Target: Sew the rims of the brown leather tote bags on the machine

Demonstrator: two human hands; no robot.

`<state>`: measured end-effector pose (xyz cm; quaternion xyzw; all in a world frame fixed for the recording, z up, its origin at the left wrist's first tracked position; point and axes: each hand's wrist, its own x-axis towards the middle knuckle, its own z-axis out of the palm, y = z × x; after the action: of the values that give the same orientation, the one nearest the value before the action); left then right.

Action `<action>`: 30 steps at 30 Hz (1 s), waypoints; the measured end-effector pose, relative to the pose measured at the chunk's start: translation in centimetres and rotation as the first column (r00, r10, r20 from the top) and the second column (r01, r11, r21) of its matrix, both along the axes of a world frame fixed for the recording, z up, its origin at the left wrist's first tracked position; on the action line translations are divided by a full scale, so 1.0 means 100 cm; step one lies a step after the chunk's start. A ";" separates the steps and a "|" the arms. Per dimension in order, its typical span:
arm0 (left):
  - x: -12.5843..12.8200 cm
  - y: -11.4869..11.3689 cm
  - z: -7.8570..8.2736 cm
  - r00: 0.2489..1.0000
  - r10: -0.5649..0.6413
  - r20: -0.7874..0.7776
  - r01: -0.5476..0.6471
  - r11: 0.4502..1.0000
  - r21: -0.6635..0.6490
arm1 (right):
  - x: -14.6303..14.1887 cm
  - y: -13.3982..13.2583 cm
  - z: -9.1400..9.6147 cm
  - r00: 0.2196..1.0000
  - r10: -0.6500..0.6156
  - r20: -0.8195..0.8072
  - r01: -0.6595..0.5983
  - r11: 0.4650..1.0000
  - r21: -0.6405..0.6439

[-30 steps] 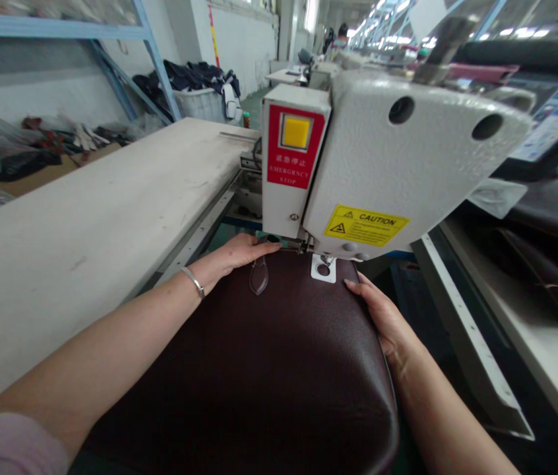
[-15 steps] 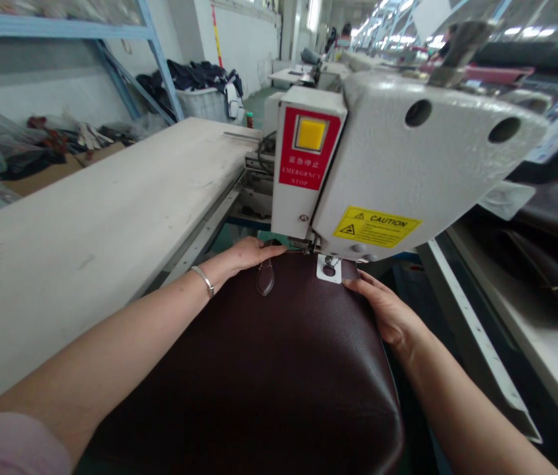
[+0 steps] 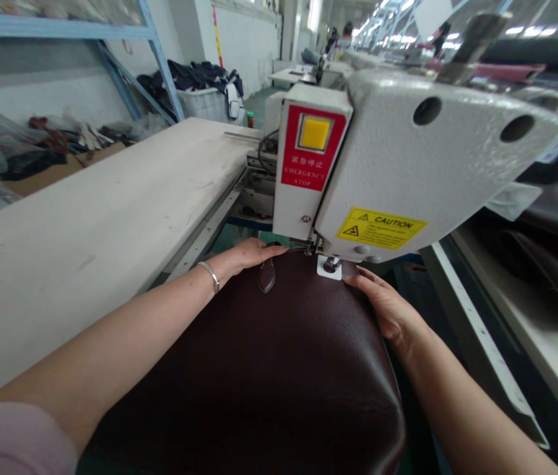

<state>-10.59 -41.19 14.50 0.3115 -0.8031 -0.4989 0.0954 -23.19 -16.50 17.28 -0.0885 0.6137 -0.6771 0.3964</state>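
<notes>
1. Left hand: fingers lie flat and close together on the bag's upper edge, with no pinch. Right hand: fingers rest together on the opposite edge; thumb hidden, so any grip cannot be confirmed.
2. A dark leather bag lies under both hands, its upper edge at the presser foot. A small strap tab sits just below the left hand.
3. Judged light, firm-walled and smooth, so liable to slide; best held by the edges, either side of the foot.
4. A sewing machine head overhangs the bag, beside a long white table.
</notes>
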 end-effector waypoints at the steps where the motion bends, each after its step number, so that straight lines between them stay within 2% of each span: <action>1: -0.003 0.000 0.000 1.000 0.001 0.004 -0.001 1.000 0.007 | -0.002 -0.001 0.001 1.000 -0.008 -0.005 0.008 1.000 -0.005; 6: -0.014 0.006 -0.001 0.998 -0.024 0.064 0.025 1.000 -0.019 | -0.009 0.007 0.002 0.998 -0.060 -0.004 0.061 0.997 0.045; 10: -0.008 0.014 -0.006 0.995 -0.046 0.083 0.046 0.999 0.006 | -0.004 0.015 -0.001 1.000 -0.028 -0.003 0.028 0.998 0.048; 17: -0.002 0.006 -0.010 0.995 0.047 0.088 -0.047 0.999 0.003 | -0.001 0.003 -0.005 0.999 -0.025 -0.042 0.026 1.000 0.010; 22: -0.002 0.000 -0.012 0.999 -0.027 0.024 0.028 0.997 -0.066 | -0.003 0.000 -0.001 0.999 -0.023 -0.048 0.025 0.999 0.037; 25: 0.007 -0.003 -0.010 0.995 -0.093 0.047 0.098 0.988 -0.121 | 0.006 0.008 0.000 0.999 -0.017 -0.040 0.018 0.999 0.040; 30: 0.017 -0.007 -0.007 0.987 -0.091 0.130 0.117 0.969 -0.217 | 0.029 0.034 -0.005 0.993 0.107 0.043 -0.110 0.991 0.077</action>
<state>-8.93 -41.90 13.76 0.2852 -0.8737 -0.3901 0.0556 -20.26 -13.06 16.82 -0.0927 0.6264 -0.6314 0.4477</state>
